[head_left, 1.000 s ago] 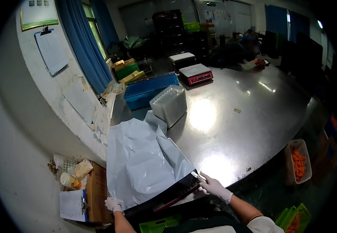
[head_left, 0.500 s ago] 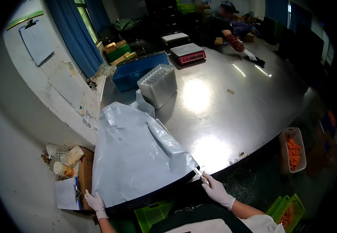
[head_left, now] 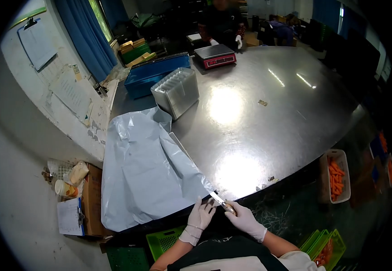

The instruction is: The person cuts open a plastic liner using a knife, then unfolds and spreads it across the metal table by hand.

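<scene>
A large grey-white plastic sheet (head_left: 146,167) lies over the left part of the metal table, its near edge by the table's front. My right hand (head_left: 245,220), gloved in white, is closed around the handle of a small knife (head_left: 217,198), whose blade points up and left at the sheet's right corner. Beside it on the left, my left hand (head_left: 200,217), also gloved, has its palm up and fingers apart, with nothing in it, close to the sheet's near edge.
Behind the sheet stand a stack of clear trays (head_left: 176,91), a blue crate (head_left: 146,76) and a red scale (head_left: 216,56). A person (head_left: 223,27) stands across the metal table (head_left: 290,117). Orange carrots fill a white basket (head_left: 345,179) at right; green crates (head_left: 338,246) are below.
My left hand has left the sheet's left corner and come right, beside the knife. The knife stays in my right hand. The person across the table has moved left, behind the scale.
</scene>
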A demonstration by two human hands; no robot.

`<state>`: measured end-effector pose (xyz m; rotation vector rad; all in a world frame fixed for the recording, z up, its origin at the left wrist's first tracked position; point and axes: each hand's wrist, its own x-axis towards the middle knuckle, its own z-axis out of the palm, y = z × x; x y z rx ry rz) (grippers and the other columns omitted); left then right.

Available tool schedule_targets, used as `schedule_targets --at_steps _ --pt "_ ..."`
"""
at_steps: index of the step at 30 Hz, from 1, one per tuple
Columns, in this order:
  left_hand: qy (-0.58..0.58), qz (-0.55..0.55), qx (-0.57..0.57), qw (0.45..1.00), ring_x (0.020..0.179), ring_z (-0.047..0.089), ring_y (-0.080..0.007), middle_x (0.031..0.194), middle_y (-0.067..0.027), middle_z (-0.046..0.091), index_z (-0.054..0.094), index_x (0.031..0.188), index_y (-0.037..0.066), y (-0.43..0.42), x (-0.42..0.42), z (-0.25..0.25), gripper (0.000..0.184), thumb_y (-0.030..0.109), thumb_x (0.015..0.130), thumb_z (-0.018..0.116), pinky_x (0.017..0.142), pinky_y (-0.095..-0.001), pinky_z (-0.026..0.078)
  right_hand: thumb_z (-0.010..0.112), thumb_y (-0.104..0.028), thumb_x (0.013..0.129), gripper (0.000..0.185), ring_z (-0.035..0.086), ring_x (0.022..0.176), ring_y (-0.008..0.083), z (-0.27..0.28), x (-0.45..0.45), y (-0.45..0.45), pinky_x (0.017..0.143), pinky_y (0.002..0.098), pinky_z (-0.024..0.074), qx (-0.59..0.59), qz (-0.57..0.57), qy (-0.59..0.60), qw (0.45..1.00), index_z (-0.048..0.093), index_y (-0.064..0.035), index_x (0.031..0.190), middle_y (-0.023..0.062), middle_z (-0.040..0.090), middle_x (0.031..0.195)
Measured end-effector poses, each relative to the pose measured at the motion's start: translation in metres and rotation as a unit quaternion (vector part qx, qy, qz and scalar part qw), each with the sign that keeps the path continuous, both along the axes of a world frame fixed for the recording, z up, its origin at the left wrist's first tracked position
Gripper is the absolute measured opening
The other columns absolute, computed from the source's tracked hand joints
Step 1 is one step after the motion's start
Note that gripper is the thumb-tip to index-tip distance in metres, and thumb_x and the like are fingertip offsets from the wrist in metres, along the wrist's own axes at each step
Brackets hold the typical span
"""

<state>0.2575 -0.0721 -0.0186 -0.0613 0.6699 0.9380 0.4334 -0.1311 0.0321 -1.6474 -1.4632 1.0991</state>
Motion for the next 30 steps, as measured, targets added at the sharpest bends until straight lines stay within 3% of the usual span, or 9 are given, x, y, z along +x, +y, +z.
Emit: schedule_targets --at_steps 3,10,12,18,22,26,28,30 --pt "0.010 0.090 -0.021 0.996 0.105 0.053 -0.0235 0.107 -0.0082 0.058 0.055 0.111 0.008 0.013 0.015 -0.013 0.031 0.027 0.089 0.064 0.093 -0.0379 0.043 0.060 -0.023 0.084 0.042 0.065 0.086 0.0335 0.005 0.006 0.003 0.076 0.0365 0.0511 -0.016 0.012 -0.020 1.000 0.053 -0.0089 0.123 0.0186 0.064 0.096" --pt "0.098 0.068 -0.004 0.993 0.095 0.056 -0.0203 0.103 -0.0064 0.060 0.056 0.108 0.007 -0.004 0.020 -0.027 0.026 0.022 0.089 0.065 0.086 -0.0336 0.047 0.059 -0.022 0.085 0.042 0.064 0.087 0.0348 -0.002 0.016 -0.008 0.077 0.0378 0.0512 -0.029 0.023 0.001 0.999 0.052 -0.0071 0.123 0.0186 0.064 0.099" --pt "0.115 0.073 0.003 0.991 0.089 0.055 -0.0174 0.098 -0.0053 0.060 0.057 0.106 0.007 -0.008 0.023 -0.024 0.024 0.020 0.088 0.066 0.076 -0.0290 0.047 0.058 -0.022 0.085 0.042 0.064 0.089 0.0353 -0.006 0.013 -0.010 0.077 0.0382 0.0511 -0.027 0.033 0.011 0.999 0.051 -0.0055 0.123 0.0187 0.064 0.100" --pt "0.094 0.121 -0.025 0.988 0.087 0.055 -0.0161 0.096 -0.0044 0.060 0.057 0.106 0.007 -0.002 0.036 0.006 0.023 0.021 0.089 0.065 0.081 -0.0308 0.045 0.058 -0.021 0.085 0.043 0.063 0.088 0.0358 -0.011 0.006 0.001 0.077 0.0391 0.0501 -0.019 0.043 0.024 0.999 0.050 -0.0058 0.124 0.0193 0.063 0.099" --pt "0.086 0.084 0.006 0.993 0.090 0.056 -0.0198 0.098 -0.0062 0.059 0.055 0.110 0.007 0.005 0.027 -0.029 0.028 0.020 0.088 0.066 0.085 -0.0372 0.048 0.056 -0.022 0.086 0.042 0.062 0.091 0.0378 -0.009 0.008 0.004 0.078 0.0412 0.0505 -0.019 0.049 0.016 0.998 0.050 -0.0053 0.124 0.0208 0.063 0.101" --pt "0.109 0.075 -0.010 0.991 0.085 0.056 -0.0168 0.094 -0.0048 0.059 0.056 0.106 0.006 0.006 0.031 -0.020 0.022 0.019 0.090 0.064 0.078 -0.0328 0.048 0.055 -0.023 0.086 0.041 0.062 0.090 0.0374 -0.009 0.006 0.016 0.077 0.0410 0.0505 -0.028 0.047 0.007 0.998 0.051 -0.0068 0.124 0.0207 0.063 0.098" --pt "0.121 0.072 -0.004 0.990 0.080 0.055 -0.0141 0.092 -0.0035 0.060 0.058 0.103 0.005 0.005 0.031 -0.012 0.019 0.019 0.091 0.062 0.074 -0.0290 0.046 0.057 -0.022 0.085 0.039 0.064 0.078 0.0342 -0.011 0.003 0.021 0.070 0.0376 0.0498 0.012 0.040 0.019 0.999 0.054 -0.0070 0.120 0.0191 0.063 0.087" --pt "0.129 0.065 0.008 0.989 0.079 0.055 -0.0142 0.091 -0.0039 0.060 0.058 0.102 0.004 0.004 0.031 -0.007 0.018 0.018 0.091 0.062 0.073 -0.0280 0.047 0.057 -0.022 0.085 0.038 0.064 0.078 0.0341 -0.009 0.005 0.024 0.070 0.0373 0.0497 0.009 0.042 0.017 0.999 0.055 -0.0068 0.120 0.0192 0.063 0.087"
